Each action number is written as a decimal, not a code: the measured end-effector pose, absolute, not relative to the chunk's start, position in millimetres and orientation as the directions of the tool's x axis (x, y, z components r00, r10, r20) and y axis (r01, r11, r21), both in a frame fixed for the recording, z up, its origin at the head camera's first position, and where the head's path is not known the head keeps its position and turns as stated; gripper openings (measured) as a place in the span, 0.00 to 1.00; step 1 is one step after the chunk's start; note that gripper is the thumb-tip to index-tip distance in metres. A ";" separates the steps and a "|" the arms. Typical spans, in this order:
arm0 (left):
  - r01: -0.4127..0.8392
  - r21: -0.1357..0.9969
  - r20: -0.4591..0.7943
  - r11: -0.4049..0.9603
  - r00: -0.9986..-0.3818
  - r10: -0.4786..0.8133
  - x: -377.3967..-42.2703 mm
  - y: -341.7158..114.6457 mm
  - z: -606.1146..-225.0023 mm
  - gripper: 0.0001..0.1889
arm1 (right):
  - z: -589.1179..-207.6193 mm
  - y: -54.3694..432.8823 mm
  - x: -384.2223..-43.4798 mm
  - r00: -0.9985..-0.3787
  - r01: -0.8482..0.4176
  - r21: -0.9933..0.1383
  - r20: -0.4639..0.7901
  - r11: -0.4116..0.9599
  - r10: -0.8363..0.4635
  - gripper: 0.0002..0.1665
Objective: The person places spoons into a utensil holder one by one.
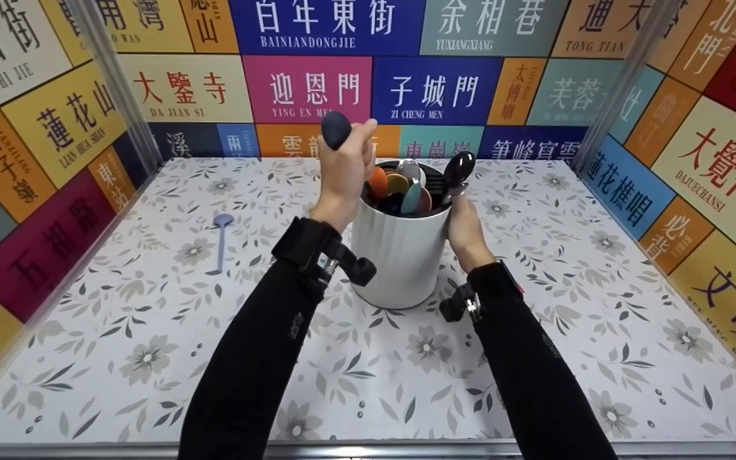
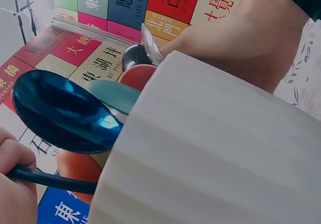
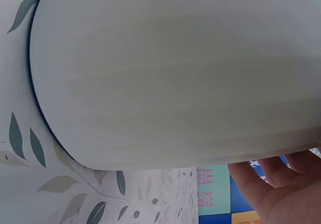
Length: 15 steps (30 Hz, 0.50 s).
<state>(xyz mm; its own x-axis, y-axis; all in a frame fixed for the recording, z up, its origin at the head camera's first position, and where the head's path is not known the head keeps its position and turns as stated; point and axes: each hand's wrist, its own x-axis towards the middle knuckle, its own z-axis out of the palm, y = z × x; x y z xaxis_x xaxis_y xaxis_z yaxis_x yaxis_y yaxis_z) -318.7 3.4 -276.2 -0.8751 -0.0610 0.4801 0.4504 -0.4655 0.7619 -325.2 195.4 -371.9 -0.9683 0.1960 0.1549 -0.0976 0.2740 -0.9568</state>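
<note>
Near the middle of the table stands a white ribbed utensil holder, filled with several spoons and other utensils. My left hand grips a utensil with a dark rounded head at the holder's left rim. In the left wrist view, its dark handle runs from the left hand into the holder. My right hand rests on the holder's right side near the rim. A glossy black spoon rises beside that hand. Orange and teal utensil heads show inside; their lower parts are hidden.
A small bluish-purple spoon lies on the floral tabletop, left of the holder. Panels with coloured lettering stand along the back and both sides. A metal edge borders the table's front.
</note>
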 end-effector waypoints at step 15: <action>0.461 0.815 0.484 -0.351 -0.875 -0.026 -315.2 15.7 -282.2 0.25 | -372.2 194.4 -325.8 -0.968 -0.105 -0.966 0.154 0.238 0.199 0.31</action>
